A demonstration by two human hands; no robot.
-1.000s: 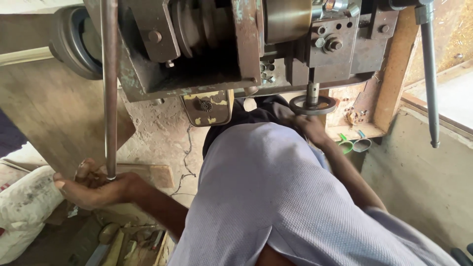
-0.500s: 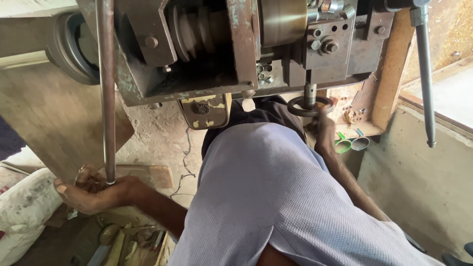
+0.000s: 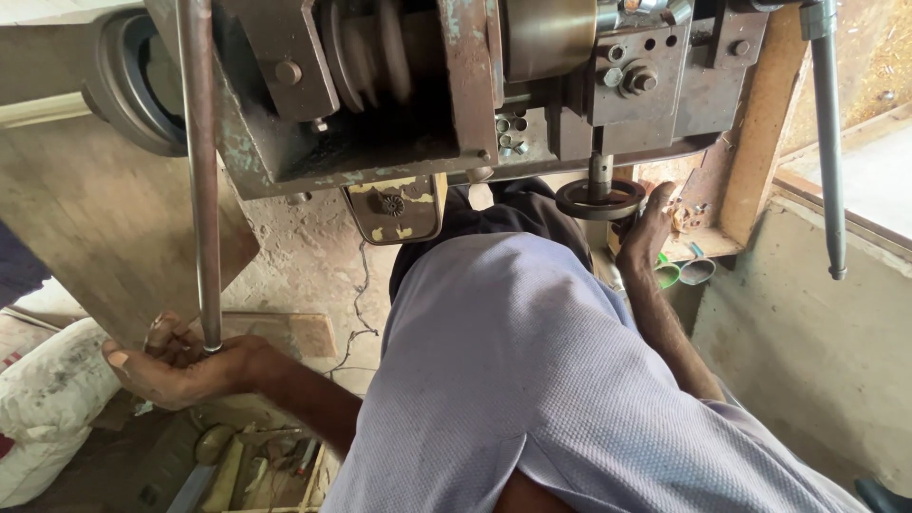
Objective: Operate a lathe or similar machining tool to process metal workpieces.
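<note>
Rough concrete floor and a worn metal machine fill the view. At eight o'clock the left hand cups, fingers curled, the bottom end of a long steel lever; at two o'clock the right hand rests fingers against a small dark handwheel — grip unclear. Steadying the lever while feeding the wheel slowly would likely work best.

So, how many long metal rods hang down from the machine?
2. One rod is at the left, its lower end in the left hand; the other rod is at the right, untouched.
</note>
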